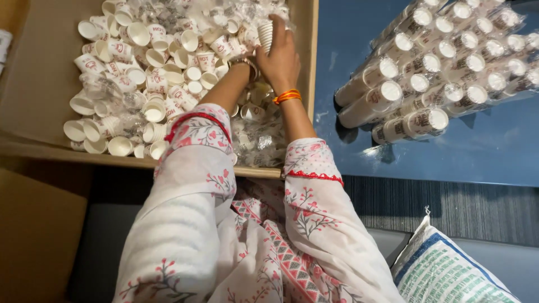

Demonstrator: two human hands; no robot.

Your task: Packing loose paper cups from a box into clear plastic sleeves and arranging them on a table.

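A big cardboard box (pixel 39 67) holds a heap of small white paper cups (pixel 151 62) with red print, mixed with crumpled clear plastic wrap. My right hand (pixel 281 56), with an orange thread at the wrist, is closed around a short stack of nested cups (pixel 265 35) held over the heap. My left hand (pixel 247 63) is mostly hidden behind the right one; only the wrist with a bangle shows, down among the cups. Whether it holds anything is hidden. Both sleeves are white with a floral print.
On the blue table top (pixel 488 151) to the right lie several long sleeves of stacked cups in clear plastic (pixel 438 67). A woven green and white sack (pixel 449 275) sits at the lower right. Another brown cardboard surface (pixel 33 235) is at the lower left.
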